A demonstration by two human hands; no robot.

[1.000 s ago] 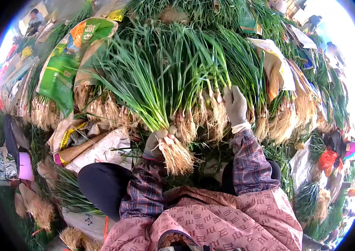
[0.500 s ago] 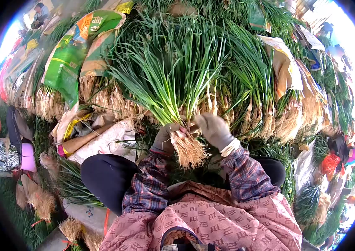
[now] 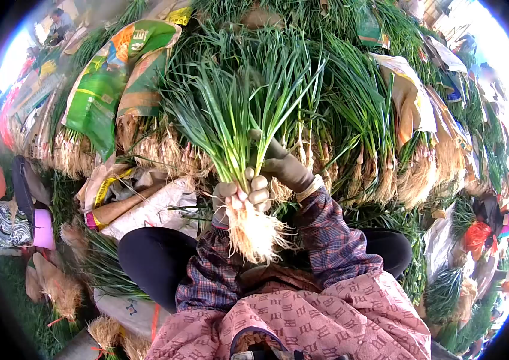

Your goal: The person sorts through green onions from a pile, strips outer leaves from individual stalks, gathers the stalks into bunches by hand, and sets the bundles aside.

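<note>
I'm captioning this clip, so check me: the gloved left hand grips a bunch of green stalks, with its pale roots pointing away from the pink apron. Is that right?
Not quite: the head view shows the pale roots pointing toward the pink apron. The gloved left hand does grip the bunch of green stalks.

The left hand (image 3: 221, 203), gloved, is curled into a grip, thumb on one side and fingers wrapped round to the other, its forearm (image 3: 209, 271) reaching forward from the lap. The right hand (image 3: 288, 168), also gloved, sits just beyond it, fingers pointing forward and inward, fingertips partly hidden; its forearm (image 3: 339, 239) angles inward, with a pale band (image 3: 310, 187) at the wrist.
</note>
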